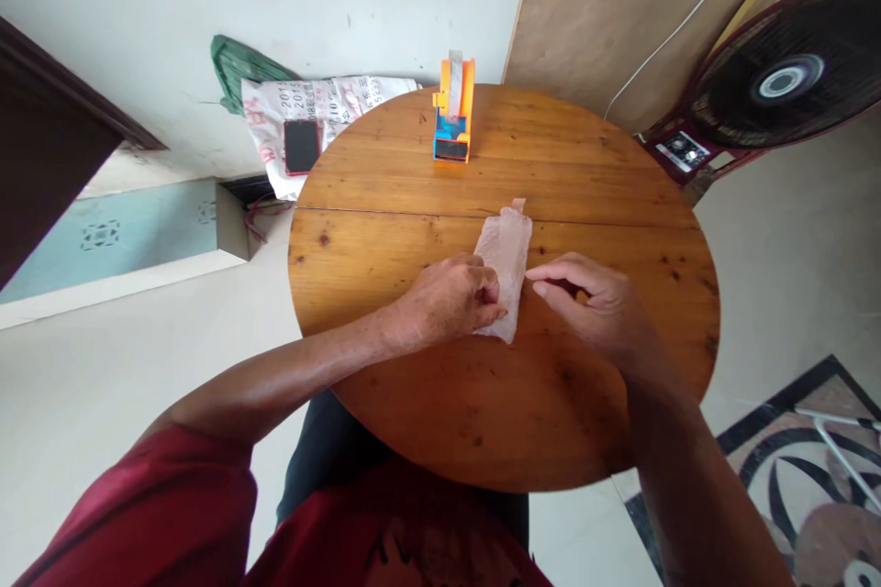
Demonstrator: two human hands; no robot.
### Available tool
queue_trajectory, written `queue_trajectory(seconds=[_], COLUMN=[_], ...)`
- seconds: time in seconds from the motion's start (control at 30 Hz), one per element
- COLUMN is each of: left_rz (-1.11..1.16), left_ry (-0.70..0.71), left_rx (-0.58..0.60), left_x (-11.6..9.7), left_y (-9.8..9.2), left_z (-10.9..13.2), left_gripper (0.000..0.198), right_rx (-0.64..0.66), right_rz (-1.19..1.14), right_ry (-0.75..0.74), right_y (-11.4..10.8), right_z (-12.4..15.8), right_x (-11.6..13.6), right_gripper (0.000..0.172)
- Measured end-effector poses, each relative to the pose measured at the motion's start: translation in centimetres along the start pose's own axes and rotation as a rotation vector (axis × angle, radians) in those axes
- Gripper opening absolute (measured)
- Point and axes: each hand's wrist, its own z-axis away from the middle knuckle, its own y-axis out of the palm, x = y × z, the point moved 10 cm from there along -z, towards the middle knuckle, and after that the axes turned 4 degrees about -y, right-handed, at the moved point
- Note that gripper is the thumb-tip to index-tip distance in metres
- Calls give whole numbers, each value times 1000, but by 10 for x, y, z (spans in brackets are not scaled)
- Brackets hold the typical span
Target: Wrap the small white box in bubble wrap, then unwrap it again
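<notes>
A flat, pale, translucent wrapped packet (513, 238) lies lengthwise on the round wooden table (427, 413). A short tab sticks out at its far end, and I cannot make out what is inside the wrapping. My left hand (458, 298) is closed with curled fingers, resting on the packet's near left part and holding it against the tabletop. Beside the packet's right edge is my right hand (588, 298). Its index finger and thumb point at that edge, slightly apart, with nothing visible between them.
An orange and blue tape dispenser (452, 110) with a roll stands near the table's far edge. Beyond the left rim, a phone (301, 148) lies on a printed white sack (265, 115), with a green bag (248, 69) behind. A large fan (791, 73) stands at right.
</notes>
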Motion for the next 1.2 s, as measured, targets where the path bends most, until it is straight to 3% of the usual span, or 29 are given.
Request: queue_trajectory(seconds=[0.1, 0.2, 0.33, 0.4, 0.6, 0.9, 1.03, 1.13, 1.2], left_rz=[-2, 34, 47, 31, -15, -137, -171, -155, -133], left_ry=[19, 35, 68, 83, 125, 278, 376, 384, 372], left_rx=[15, 0, -32, -35, -67, -213, -214, -185, -175], left_x=[-1, -1, -2, -2, -5, -18, -26, -26, -24], left_y=[1, 1, 0, 0, -1, -3, -3, -2, -2], left_z=[-1, 1, 5, 6, 11, 22, 25, 24, 23], left_gripper=[14, 14, 14, 14, 14, 14, 20, 20, 20], right_rx=[87, 278, 479, 485, 468, 524, 434, 196, 6], right_rz=[51, 131, 171, 176, 253, 470, 460, 378, 298], right_ry=[-174, -253, -195, -194, -230, -243, -295, -282, -142], right_y=[4, 22, 40, 39, 34, 62, 56, 27, 0], right_z=[-20, -38, -54, -60, -63, -56, -51, -45, -38], right_x=[12, 22, 25, 28, 30, 21, 23, 21, 4], right_gripper=[26, 35, 15, 10, 22, 21, 19, 18, 25])
